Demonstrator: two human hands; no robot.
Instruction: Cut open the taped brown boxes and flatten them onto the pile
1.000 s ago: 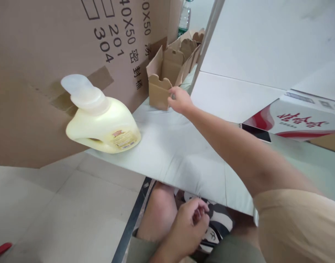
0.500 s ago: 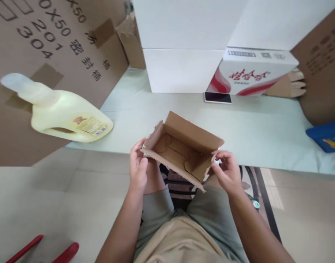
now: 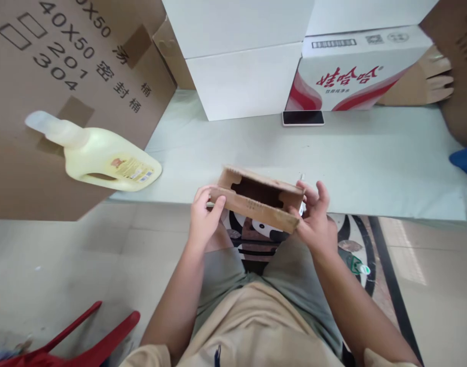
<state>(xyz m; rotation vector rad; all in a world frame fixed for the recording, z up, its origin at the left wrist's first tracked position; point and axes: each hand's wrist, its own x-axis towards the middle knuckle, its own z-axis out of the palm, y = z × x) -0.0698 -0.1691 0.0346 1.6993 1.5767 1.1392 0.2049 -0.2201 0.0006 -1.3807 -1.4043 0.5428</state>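
A small brown cardboard box is held over my lap, just at the near edge of the pale table. My left hand grips its left end with fingers on the front flap. Its right end is gripped by my right hand. The box is open on top and its inside is dark. A pale yellow detergent bottle with a white cap lies on its side at the table's left corner, well left of my hands.
A big brown carton with printed numbers stands at the left. White boxes and a red-and-white carton line the back, with a phone in front. Folded cardboard pieces lie back right. A red chair is at lower left.
My right hand took a folded box from the stack at the back and brought it to my lap. Both hands now hold it, tilted more upright than half a second ago.
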